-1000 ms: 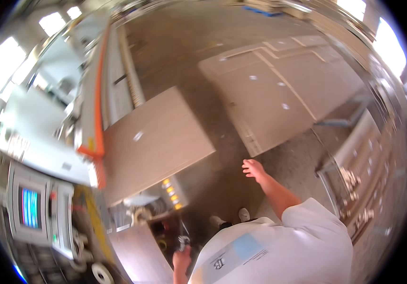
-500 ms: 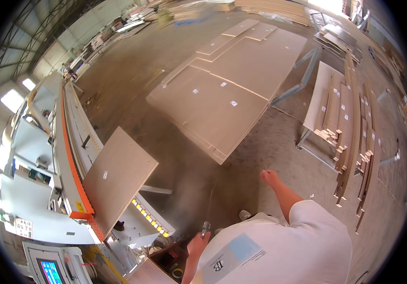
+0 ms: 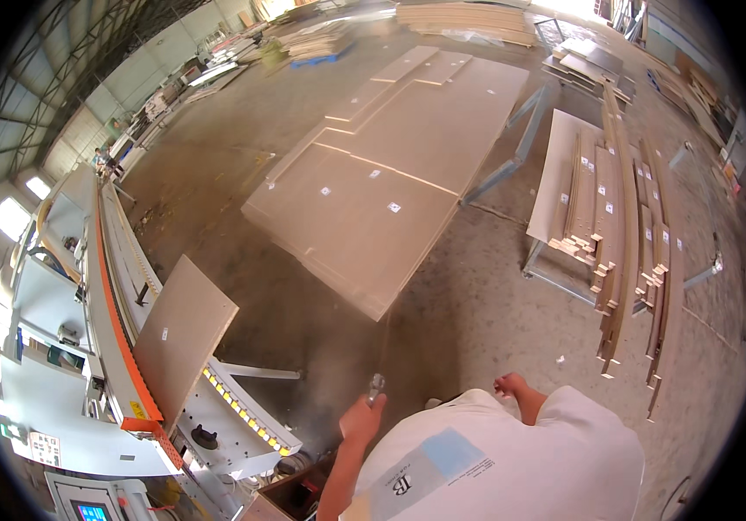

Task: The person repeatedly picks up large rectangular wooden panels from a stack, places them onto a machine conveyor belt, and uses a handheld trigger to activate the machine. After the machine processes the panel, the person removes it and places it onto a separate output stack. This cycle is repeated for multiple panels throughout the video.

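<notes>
Workshop floor (image 3: 495,339), concrete, runs around a low pile of brown panels (image 3: 429,165); wood strips (image 3: 620,200) lie on a stand at right, and a long machine (image 3: 47,347) with an orange rail (image 3: 111,321) lines the left side, one loose board (image 3: 184,334) resting at its near end.

Change over the last half second: the left hand (image 3: 360,420) is higher in view, and the right hand (image 3: 512,385) is drawn back close to the white shirt (image 3: 512,460). Pile and board both sit further left in view, so the head appears to be turning right. Judgement: an interval between contacts, as neither hand touches wood.

Left grip: fingers closed around a small metal tool (image 3: 377,387); exact kind unclear. Right grip: loosely open, fingers part-curled, nothing visible in it.

Tool position: in front of the body, over the floor, short of the pile. Visible end points away from the wearer; long axis near upright in view, tilted slightly right.
</notes>
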### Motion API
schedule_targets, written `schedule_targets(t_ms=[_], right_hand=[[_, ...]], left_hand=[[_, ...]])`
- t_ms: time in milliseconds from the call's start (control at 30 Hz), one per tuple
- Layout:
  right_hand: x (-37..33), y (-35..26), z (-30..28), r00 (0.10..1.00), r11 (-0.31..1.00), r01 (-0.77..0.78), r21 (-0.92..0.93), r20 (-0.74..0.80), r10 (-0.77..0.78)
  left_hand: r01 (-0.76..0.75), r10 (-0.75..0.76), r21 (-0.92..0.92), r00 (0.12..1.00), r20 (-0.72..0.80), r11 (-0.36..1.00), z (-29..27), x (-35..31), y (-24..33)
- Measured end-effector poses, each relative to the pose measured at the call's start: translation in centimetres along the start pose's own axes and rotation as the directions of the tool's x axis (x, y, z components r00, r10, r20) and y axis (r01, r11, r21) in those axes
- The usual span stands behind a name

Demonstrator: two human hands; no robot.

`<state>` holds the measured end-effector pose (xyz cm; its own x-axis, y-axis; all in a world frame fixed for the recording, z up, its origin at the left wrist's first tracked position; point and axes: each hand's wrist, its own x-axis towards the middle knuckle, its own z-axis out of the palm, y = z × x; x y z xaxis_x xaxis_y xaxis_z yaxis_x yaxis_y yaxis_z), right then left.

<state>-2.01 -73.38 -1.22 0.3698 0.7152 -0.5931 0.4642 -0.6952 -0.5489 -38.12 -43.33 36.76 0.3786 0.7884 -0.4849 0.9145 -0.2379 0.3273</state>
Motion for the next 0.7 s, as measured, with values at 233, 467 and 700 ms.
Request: schedule_targets(t_ms=[233,467,700], right_hand=[[0.3,-10.1,-6.3,0.959,0.795,-0.233,0.56,-0.003,0.282],[0.9,-16.1,-6.9,0.969,0.84,-0.209,0.501,-0.009,0.246],[3.2,-26.3,-5.7,0.993,0.759,-0.1,0.643,0.022,0.112]], left_hand=[[0.032,-0.031,-0.029,0.999,0.006,0.999,0.4,0.2,1.1],[0.17,-0.177,-0.102,0.982,-0.063,0.98,0.4,0.0,-5.1],[0.326,-0.335,-0.158,0.942,-0.031,0.932,0.9,-4.6,-16.3]])
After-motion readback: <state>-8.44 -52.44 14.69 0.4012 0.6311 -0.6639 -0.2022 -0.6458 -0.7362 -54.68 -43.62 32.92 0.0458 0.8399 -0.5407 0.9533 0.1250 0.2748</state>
